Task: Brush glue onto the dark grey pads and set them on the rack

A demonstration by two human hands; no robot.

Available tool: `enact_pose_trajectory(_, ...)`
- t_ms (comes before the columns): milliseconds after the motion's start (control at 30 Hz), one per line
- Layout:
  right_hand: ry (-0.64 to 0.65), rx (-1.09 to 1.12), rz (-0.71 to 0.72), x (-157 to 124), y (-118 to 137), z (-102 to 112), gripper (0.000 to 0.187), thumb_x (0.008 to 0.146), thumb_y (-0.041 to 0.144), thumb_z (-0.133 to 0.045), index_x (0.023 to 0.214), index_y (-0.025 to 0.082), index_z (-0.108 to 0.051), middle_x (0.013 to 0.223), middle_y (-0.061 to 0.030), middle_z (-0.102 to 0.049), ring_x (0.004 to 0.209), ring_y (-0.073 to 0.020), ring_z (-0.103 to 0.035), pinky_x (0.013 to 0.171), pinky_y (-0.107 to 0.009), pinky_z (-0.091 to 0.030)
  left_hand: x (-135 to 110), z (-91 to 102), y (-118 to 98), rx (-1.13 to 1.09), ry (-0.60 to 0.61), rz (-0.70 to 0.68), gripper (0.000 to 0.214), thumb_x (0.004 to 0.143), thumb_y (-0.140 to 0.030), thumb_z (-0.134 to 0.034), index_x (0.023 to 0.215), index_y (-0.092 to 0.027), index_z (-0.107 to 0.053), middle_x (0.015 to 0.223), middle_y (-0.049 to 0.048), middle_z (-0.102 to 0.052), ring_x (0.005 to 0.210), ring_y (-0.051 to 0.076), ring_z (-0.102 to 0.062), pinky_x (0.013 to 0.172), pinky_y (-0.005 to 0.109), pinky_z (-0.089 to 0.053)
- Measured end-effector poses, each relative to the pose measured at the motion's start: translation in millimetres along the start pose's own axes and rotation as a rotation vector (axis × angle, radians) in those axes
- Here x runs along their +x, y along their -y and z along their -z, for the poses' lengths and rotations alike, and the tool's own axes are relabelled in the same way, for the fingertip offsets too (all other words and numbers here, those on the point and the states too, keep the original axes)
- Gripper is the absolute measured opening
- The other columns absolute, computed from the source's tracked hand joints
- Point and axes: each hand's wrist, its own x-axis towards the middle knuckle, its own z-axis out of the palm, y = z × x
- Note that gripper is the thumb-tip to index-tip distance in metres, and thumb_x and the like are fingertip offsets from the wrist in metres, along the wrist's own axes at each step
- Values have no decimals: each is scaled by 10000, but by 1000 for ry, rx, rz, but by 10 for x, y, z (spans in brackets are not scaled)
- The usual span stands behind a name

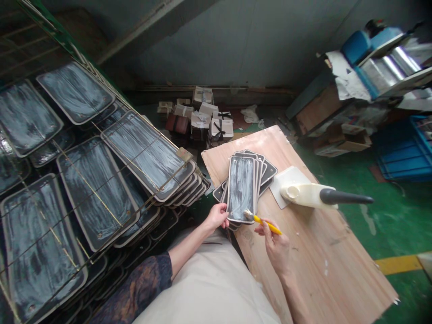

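Head view: your right hand (pixel 277 245) is closing around a yellow-handled brush (pixel 269 226), thumb and fingers gripping the handle narrowly. The pale bristles are resting on the lower right part of a dark panel (pixel 241 186), near its corner. That panel is lying on top of a stack on a wooden board (pixel 324 265), close in front of you, its light rim showing and its face carrying whitish, streaky strokes (mostly running lengthwise, curving near the bottom). Panels beneath it are sitting askew, their corners poking out on both sides.

Your left hand (pixel 217 217) is touching the panel's lower left edge, fingers bunching close together; whether they are pinching the edge or just steadying it, you cannot tell from here.

Right of the stack, a white container (pixel 305 194) with a dark grey tapering end is sitting partly over a pale square sheet (pixel 276 186), also on the board.

To your left, a wire rack (pixel 114 215) is carrying many similar streaked panels (pixel 96 193), some overlapping in layers. Beyond the board, tied bundles (pixel 202 119) are standing in piles near the wall. At far right, a blue crate (pixel 393 155) is standing on the green floor.
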Motion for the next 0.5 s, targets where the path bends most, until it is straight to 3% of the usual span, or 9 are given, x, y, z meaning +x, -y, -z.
enact_pose_trajectory(133,-56,-43,9,90,-57,6,374,985,497,-416,1092,169,-560,780,-59,-659,684,-223,-665,661,-330,-565,7,-2,-17,1,20,-3,95,764,-54,-490,812,-114,-545,443,-31,-559,321,64,-491,339,122,-325)
enact_pose_trajectory(267,-123,5,84,323,8,3,348,993,467,-415,1120,176,-556,843,-66,-657,745,-217,-662,728,-341,-562,-10,-8,-53,-5,41,-2,92,767,-77,-505,843,-107,-548,458,-22,-570,352,75,-526,349,120,-355)
enact_pose_trajectory(400,-103,90,141,522,125,-125,326,989,451,-426,1131,190,-559,853,-58,-654,762,-218,-661,724,-347,-563,-23,-7,-72,-21,76,22,99,784,-139,-538,874,-100,-547,483,8,-599,406,113,-589,384,151,-422)
enact_pose_trajectory(500,-25,210,96,490,172,-270,307,980,451,-449,1102,193,-564,813,-52,-657,723,-222,-663,673,-341,-577,-22,1,-83,-41,102,41,127,797,-184,-549,889,-96,-547,503,31,-618,462,140,-635,429,177,-469)
